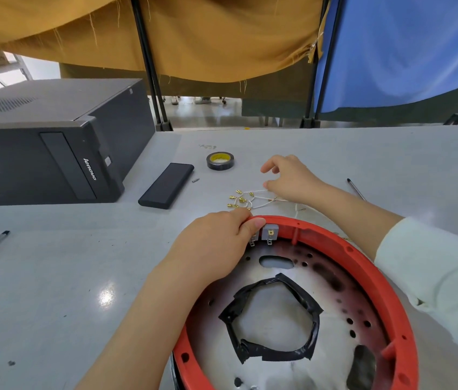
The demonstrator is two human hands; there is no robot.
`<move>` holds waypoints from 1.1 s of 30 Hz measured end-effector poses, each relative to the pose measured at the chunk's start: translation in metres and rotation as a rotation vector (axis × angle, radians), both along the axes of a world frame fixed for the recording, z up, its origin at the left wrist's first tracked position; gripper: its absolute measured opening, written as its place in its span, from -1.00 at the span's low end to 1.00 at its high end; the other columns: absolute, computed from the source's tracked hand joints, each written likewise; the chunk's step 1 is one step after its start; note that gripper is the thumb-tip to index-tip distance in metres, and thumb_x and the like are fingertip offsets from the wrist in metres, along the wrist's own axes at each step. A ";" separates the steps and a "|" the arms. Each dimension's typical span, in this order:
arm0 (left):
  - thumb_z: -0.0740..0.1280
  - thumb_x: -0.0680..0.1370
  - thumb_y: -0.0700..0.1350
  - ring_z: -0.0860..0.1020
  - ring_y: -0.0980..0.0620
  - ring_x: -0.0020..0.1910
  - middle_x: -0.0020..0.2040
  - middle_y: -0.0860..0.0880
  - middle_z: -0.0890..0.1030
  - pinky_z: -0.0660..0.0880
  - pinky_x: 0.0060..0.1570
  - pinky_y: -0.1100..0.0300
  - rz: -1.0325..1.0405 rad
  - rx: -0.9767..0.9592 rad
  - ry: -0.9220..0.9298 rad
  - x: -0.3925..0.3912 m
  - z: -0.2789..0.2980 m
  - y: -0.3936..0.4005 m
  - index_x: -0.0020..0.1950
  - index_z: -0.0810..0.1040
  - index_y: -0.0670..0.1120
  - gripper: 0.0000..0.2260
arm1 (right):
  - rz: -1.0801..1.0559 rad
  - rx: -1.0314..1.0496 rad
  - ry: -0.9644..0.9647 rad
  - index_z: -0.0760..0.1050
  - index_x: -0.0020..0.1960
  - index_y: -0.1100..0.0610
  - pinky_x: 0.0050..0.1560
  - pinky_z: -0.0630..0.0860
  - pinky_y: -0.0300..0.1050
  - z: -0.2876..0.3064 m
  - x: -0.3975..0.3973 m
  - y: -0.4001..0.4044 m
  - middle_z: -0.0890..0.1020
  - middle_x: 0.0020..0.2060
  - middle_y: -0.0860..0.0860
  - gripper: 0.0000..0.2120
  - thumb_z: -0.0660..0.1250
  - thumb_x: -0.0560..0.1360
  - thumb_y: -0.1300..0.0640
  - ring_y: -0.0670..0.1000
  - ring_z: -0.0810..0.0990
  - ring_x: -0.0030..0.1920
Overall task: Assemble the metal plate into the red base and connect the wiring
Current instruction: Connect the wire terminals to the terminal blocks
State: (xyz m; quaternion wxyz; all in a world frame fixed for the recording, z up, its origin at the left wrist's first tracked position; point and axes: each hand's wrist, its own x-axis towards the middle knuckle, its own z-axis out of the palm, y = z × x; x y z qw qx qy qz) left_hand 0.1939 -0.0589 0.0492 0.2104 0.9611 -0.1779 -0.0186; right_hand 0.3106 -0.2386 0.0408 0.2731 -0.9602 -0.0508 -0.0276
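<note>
Two hands are working: the left hand (pixel 216 240) is gripping the red base's (pixel 362 266) far rim, with the metal plate (pixel 331 282) seated inside, while the nearer right hand (pixel 289 178) is pinching the wires (pixel 253 199) lying just beyond that rim.

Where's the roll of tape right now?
In the head view, the roll of tape lies flat on the grey table, toward its far side, just right of the black rectangular block and left of the right hand.
</note>
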 end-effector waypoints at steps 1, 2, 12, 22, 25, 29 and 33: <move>-0.01 0.64 0.21 0.49 -0.08 -0.09 -0.21 0.04 0.47 0.38 -0.13 0.07 0.000 0.001 -0.003 0.000 0.000 0.000 -0.12 0.36 0.03 -0.67 | 0.054 -0.106 -0.049 0.50 0.16 0.02 0.12 0.37 -0.12 0.000 -0.001 -0.002 0.44 0.09 0.06 -0.77 0.31 0.51 0.14 0.08 0.38 0.16; -0.01 0.64 0.21 0.48 -0.08 -0.10 -0.21 0.04 0.47 0.38 -0.14 0.07 -0.001 0.001 -0.005 0.000 0.000 0.000 -0.13 0.35 0.04 -0.67 | 0.119 -0.187 -0.062 0.53 0.11 0.01 0.13 0.36 -0.10 0.000 -0.004 -0.002 0.46 0.01 0.02 -0.81 0.32 0.50 0.11 0.07 0.35 0.16; -0.01 0.64 0.21 0.49 -0.08 -0.08 -0.20 0.03 0.48 0.39 -0.12 0.07 0.001 -0.010 0.012 -0.001 0.000 0.000 -0.14 0.35 0.04 -0.66 | 0.268 -0.604 0.008 0.55 -0.09 0.03 0.00 0.28 -0.08 0.001 -0.014 -0.006 0.57 -0.17 -0.08 -0.89 0.25 0.52 0.14 0.01 0.35 0.08; -0.01 0.64 0.22 0.48 -0.08 -0.08 -0.20 0.04 0.48 0.39 -0.11 0.07 0.005 -0.005 0.024 0.000 0.001 0.000 -0.17 0.32 0.06 -0.67 | 0.086 -0.271 0.052 0.51 -0.13 -0.02 0.10 0.51 -0.02 0.005 -0.014 -0.030 0.57 -0.14 -0.12 -0.88 0.26 0.49 0.17 0.00 0.53 0.03; -0.01 0.64 0.22 0.49 -0.09 -0.08 -0.21 0.04 0.47 0.41 -0.09 0.06 0.006 -0.004 0.033 -0.001 0.001 0.000 -0.21 0.29 0.07 -0.66 | 0.024 -0.318 0.066 0.50 -0.07 -0.03 0.11 0.48 -0.03 0.002 -0.011 -0.039 0.48 -0.16 -0.12 -0.88 0.29 0.48 0.18 0.01 0.45 0.07; -0.01 0.64 0.22 0.50 -0.09 -0.08 -0.23 0.03 0.47 0.43 -0.07 0.05 0.002 -0.003 0.028 0.000 0.001 0.000 -0.23 0.28 0.07 -0.66 | 0.009 -0.320 0.169 0.57 0.04 0.07 -0.11 0.42 -0.18 -0.001 -0.012 -0.042 0.47 -0.20 -0.12 -0.86 0.34 0.49 0.17 -0.01 0.49 -0.03; -0.01 0.64 0.23 0.50 -0.09 -0.07 -0.20 0.03 0.49 0.43 -0.08 0.05 0.005 -0.005 0.025 0.000 0.000 0.000 -0.17 0.33 0.06 -0.66 | 0.029 -0.323 0.193 0.58 -0.04 0.07 -0.35 0.31 -0.28 0.001 -0.013 -0.042 0.46 -0.30 -0.18 -0.93 0.35 0.48 0.19 -0.06 0.47 -0.15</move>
